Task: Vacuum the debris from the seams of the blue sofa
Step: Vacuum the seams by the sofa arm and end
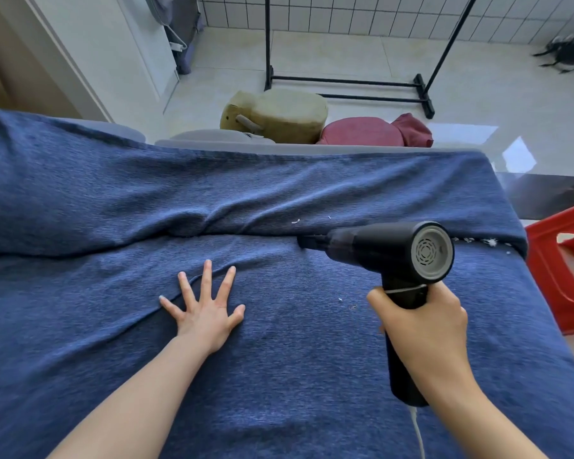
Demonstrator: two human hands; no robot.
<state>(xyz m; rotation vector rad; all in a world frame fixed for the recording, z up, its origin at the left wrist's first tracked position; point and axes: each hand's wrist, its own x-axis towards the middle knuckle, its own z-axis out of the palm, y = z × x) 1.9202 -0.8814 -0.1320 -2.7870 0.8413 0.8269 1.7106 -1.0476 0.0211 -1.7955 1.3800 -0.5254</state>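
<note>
the left hand (206, 309) lies spread flat on the soft blue sofa (113, 193), the right hand (421, 323) grips the handle of the light-looking vacuum (388, 256), its nozzle in the seam (246, 232) near white debris (478, 240).

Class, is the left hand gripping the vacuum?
No: the left hand lies flat on the sofa; the right hand grips the vacuum.

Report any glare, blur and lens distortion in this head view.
Head view: daylight glare whitens the floor tiles behind the blue sofa; the dark object at top right is motion-blurred; wide-angle bending curves the sofa's edges and the clothes rack; the vacuum and both hands stay sharp.
</note>
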